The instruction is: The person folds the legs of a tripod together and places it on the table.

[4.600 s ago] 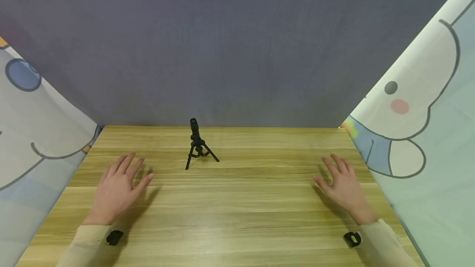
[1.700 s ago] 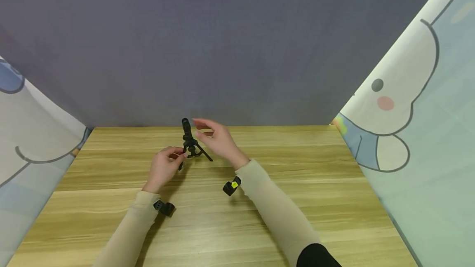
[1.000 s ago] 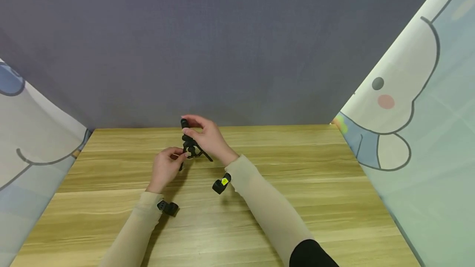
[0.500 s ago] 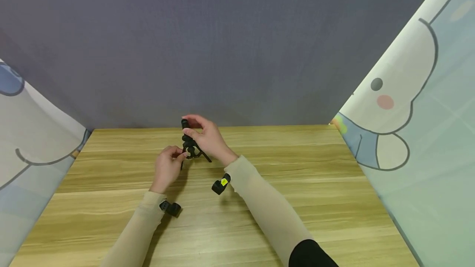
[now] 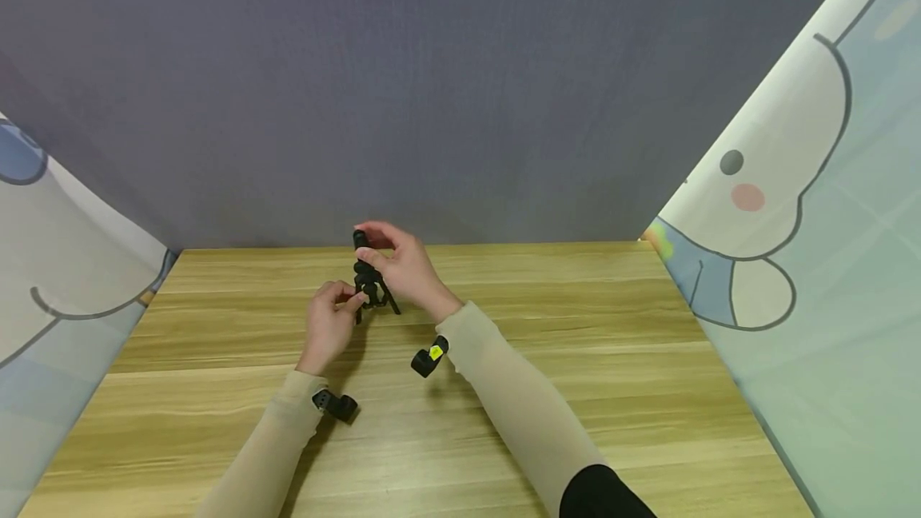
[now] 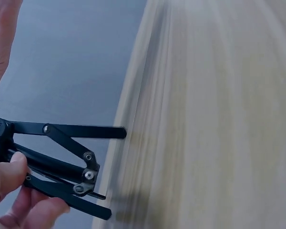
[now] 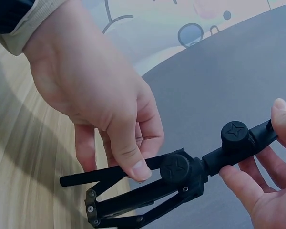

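Tripod (image 7: 176, 168) near the rear edge of the table (image 5: 540, 342) looks light, stiff and nippy at its hinges (image 6: 89, 156), so we'd hold it by leg (image 6: 83, 204), where our left hand (image 5: 332, 322) pinches, and stem (image 7: 230, 155), where our right hand (image 5: 410, 268) grips.

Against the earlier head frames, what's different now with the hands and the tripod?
Both hands moved inward and forward: the left hand now pinches one leg of the black tripod, and the right hand grips its upper part. The tripod's feet have drawn closer together. It stays upright near the back edge of the table.
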`<state>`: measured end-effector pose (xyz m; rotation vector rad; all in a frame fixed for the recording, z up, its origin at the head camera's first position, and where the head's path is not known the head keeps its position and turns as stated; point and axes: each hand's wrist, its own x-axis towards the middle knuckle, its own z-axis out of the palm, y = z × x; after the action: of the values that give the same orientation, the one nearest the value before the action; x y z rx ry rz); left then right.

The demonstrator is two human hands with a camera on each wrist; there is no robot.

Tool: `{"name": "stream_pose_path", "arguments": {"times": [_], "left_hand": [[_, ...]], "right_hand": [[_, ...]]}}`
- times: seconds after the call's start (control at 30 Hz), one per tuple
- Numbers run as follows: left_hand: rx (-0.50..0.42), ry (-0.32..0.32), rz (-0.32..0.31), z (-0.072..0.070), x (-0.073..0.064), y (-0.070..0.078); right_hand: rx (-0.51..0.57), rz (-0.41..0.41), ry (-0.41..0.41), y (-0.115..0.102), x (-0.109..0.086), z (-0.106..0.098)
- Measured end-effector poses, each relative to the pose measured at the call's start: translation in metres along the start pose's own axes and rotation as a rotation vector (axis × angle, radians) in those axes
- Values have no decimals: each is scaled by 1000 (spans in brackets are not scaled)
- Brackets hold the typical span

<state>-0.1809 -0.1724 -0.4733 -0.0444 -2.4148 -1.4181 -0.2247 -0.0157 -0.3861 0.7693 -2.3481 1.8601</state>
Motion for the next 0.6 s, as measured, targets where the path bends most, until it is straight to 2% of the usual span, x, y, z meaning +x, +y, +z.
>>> {"name": "stream_pose_path", "arguments": {"times": [0.27, 0.43, 0.6], "left_hand": [[-178, -37, -106, 5, -2, -2], [-209, 0, -143, 7, -2, -4], [-199, 26, -144, 8, -3, -3]], "right_hand": [[14, -17, -17, 3, 0, 0], [41, -2, -3, 4, -1, 1], [89, 29, 4, 4, -3, 2]]}}
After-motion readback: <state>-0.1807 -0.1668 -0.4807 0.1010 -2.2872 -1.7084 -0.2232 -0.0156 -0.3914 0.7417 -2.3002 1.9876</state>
